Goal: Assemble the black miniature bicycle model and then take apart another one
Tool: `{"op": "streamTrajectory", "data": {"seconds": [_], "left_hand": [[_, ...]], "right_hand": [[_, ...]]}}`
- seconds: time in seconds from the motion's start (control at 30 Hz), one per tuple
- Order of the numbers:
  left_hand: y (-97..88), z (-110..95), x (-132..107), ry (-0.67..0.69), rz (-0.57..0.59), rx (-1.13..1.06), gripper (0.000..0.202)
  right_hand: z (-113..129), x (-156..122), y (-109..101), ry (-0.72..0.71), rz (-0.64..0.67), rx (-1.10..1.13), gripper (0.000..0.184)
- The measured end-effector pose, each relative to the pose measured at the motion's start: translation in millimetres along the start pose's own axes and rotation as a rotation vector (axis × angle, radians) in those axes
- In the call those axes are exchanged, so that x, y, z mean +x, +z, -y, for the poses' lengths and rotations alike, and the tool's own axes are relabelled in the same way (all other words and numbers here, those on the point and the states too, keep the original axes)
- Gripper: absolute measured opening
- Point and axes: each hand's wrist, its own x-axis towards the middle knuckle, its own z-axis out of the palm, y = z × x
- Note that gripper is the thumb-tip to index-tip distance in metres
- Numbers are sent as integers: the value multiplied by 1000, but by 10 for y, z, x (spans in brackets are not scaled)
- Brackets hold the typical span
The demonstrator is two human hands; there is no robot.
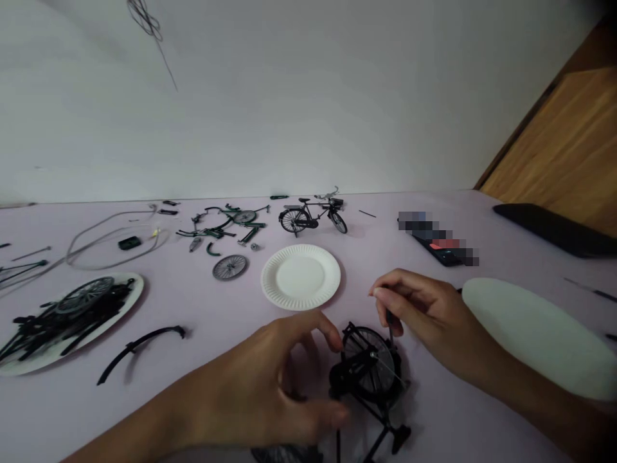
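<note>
A black model bicycle (354, 373), partly built, lies on its side at the front of the table with its spoked rear wheel facing up. My left hand (274, 386) curves around its left side, thumb and fingers apart, the index fingertip close to the frame; whether it touches, I cannot tell. To the upper right of the wheel, my right hand (424, 315) is closed on a thin dark tool (390, 319) that looks like a small screwdriver, pointing down toward the wheel's rim. Another spoked wheel (284, 454) shows partly below my left hand, cut off by the picture's edge.
A white paper plate (301, 276) lies mid-table before a complete model bicycle (313, 215). Green bicycle parts (222, 225) and a loose wheel (230, 267) lie left. A plate of black parts (137, 292), a curved black piece (139, 347), a phone (436, 247) and a white oval plate (530, 328) surround my hands.
</note>
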Motion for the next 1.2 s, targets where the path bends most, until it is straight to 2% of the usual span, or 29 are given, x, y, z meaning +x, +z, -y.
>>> {"op": "streamTrajectory", "data": {"seconds": [0.1,0.2,0.3,0.4,0.57,0.73,0.97,1.1,1.13,1.2], "left_hand": [[99,-77,-14,112,-141,224,35],[171,-25,43,258,-234,383,20],[192,95,102,323,-239,383,19],[183,154,127,262,-263,288,16],[162,71,149,23,-275,-1,14],[150,18,167,-57,-266,-156,17],[153,-8,161,-36,-303,-127,15],[166,36,177,-7,-322,-61,18],[158,51,174,28,-328,-18,19],[121,72,154,181,-306,97,21]], "right_hand": [[13,-30,-1,-111,11,-175,13],[14,-34,-11,-245,30,-300,7],[16,-30,-25,-337,50,-328,9],[27,-30,-38,-395,51,-322,10],[35,-30,-48,-289,0,-212,8],[8,-10,-49,-214,8,-140,10],[23,-17,-40,-182,93,-118,11],[52,-32,-32,-152,92,-59,9],[54,-31,-30,-153,86,-34,8],[51,-29,-24,-155,92,54,9]]}}
